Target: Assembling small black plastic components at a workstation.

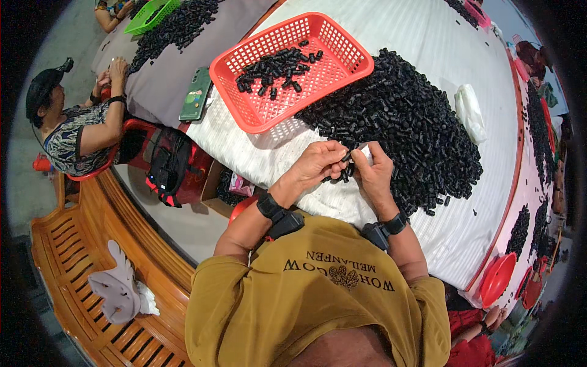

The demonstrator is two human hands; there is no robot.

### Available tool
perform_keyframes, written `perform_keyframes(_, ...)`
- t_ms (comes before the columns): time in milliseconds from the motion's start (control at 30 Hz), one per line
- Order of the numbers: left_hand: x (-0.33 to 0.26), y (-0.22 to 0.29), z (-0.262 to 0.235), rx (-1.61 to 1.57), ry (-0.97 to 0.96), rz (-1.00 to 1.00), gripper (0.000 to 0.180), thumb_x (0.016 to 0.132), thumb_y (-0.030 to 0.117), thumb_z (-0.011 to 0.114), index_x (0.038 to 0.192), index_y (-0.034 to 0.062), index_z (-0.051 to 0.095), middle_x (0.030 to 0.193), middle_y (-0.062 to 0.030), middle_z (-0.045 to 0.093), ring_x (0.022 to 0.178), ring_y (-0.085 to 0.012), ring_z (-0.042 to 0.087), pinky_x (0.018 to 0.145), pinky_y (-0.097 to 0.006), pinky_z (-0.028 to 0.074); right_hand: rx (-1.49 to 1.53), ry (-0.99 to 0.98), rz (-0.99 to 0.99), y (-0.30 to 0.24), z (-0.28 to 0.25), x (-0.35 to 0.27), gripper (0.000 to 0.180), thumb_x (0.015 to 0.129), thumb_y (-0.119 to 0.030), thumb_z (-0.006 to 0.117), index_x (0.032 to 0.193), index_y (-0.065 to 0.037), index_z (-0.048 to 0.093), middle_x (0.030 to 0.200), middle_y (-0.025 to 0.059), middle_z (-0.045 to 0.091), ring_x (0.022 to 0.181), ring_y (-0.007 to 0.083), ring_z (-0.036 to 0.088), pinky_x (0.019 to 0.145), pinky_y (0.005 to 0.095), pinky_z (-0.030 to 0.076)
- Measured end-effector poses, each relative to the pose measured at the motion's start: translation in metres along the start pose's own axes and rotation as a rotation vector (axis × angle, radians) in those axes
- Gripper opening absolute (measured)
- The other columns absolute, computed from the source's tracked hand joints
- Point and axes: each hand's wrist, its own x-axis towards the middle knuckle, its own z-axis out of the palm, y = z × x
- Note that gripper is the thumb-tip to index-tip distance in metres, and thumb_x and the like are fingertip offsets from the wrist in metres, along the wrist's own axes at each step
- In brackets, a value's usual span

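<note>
My left hand is closed, its thumb and fingers pinching a small black cylindrical part at the near edge of a large heap. Close beside it my right hand is also closed, its fingertips meeting the left ones at that part. A small white piece shows at the right fingers; I cannot tell what it is. The heap of black cylindrical parts spreads beyond and to the right of both hands. At the far left of it stands a red plastic basket, with a pile of similar black parts inside.
A white cloth covers the table. On it lie a green phone at the left and a white plastic bag at the right. A person sits at the left near another heap. A wooden bench stands lower left.
</note>
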Motion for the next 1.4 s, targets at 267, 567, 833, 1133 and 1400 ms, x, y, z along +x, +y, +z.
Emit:
perform_keyframes(267,-0.001,-0.001,-0.001,0.021,-0.029,0.049,0.014,0.090,0.017,0.058,0.090,0.0035,0.055,0.075,-0.0054,0.058,0.056,-0.0077,0.053,0.051,-0.022,0.046,-0.092,-0.052,-0.062,-0.009,0.000,-0.002,0.021,0.082,-0.018,0.066,0.080,-0.001,0.054,0.065,0.0021,0.053,0.059,0.0068,0.046,0.052,0.0244,0.040)
perform_keyframes(567,-0.001,0.006,0.001,0.102,0.049,0.014,0.023,0.090,0.023,0.058,0.090,0.0001,0.059,0.077,-0.0050,0.060,0.059,-0.0085,0.055,0.053,-0.023,0.047,0.036,-0.019,0.006,-0.012,0.001,-0.002,0.018,0.085,-0.017,0.064,0.081,-0.002,0.054,0.065,-0.0009,0.052,0.058,0.0052,0.045,0.050,0.0225,0.038)
perform_keyframes(833,0.000,0.002,-0.003,-0.023,0.053,0.001,0.022,0.092,0.022,0.055,0.093,0.0004,0.061,0.076,-0.0036,0.058,0.060,-0.0078,0.052,0.055,-0.023,0.046,-0.095,-0.052,-0.094,-0.004,0.000,0.000,0.019,0.085,-0.018,0.064,0.082,-0.002,0.054,0.064,0.0006,0.052,0.056,0.0059,0.044,0.049,0.0227,0.038)
perform_keyframes(1133,0.000,0.000,-0.004,0.041,0.054,0.000,0.017,0.090,0.019,0.057,0.090,0.0019,0.060,0.073,-0.0032,0.058,0.059,-0.0069,0.053,0.053,-0.021,0.046,-0.148,-0.051,-0.123,-0.010,0.002,0.000,0.021,0.082,-0.018,0.067,0.080,-0.002,0.053,0.063,0.0026,0.054,0.057,0.0066,0.047,0.050,0.0245,0.040)
perform_keyframes(1400,0.001,0.002,-0.007,0.095,0.040,0.025,0.017,0.090,0.018,0.058,0.088,0.0016,0.059,0.072,-0.0032,0.058,0.059,-0.0063,0.052,0.052,-0.020,0.044,-0.177,0.019,-0.091,-0.004,0.004,0.001,0.021,0.083,-0.018,0.065,0.080,-0.002,0.052,0.061,0.0037,0.051,0.055,0.0078,0.045,0.050,0.0258,0.040)
